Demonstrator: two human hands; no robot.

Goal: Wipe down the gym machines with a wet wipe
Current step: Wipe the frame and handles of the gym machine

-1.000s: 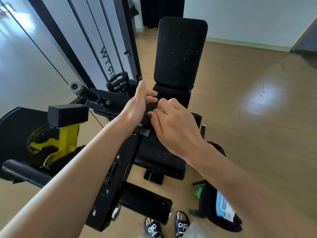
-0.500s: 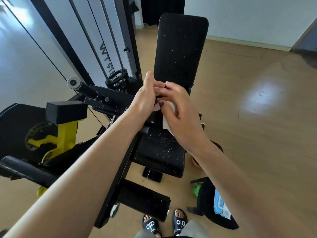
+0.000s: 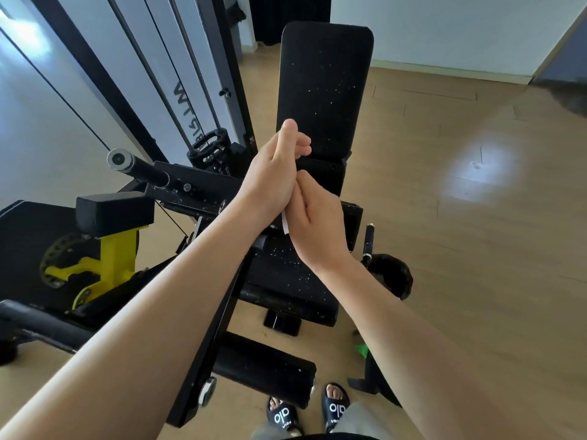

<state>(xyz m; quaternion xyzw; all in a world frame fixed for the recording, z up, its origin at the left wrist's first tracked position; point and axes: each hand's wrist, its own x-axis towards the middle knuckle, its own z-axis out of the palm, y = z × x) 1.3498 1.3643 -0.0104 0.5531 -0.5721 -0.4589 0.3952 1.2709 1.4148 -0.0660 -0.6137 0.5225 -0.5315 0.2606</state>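
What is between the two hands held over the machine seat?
A narrow white strip of the wet wipe shows between the left hand and the right hand. The rest is covered by the hands; its folding cannot be seen.

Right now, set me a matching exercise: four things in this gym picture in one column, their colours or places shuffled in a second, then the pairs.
1. wet wipe
2. backrest pad
3. bracket
4. sandals

A. yellow
B. on the feet, bottom edge
C. white, between the left hand and right hand
D. black, upright, speckled

Pairs: 1-C, 2-D, 3-A, 4-B
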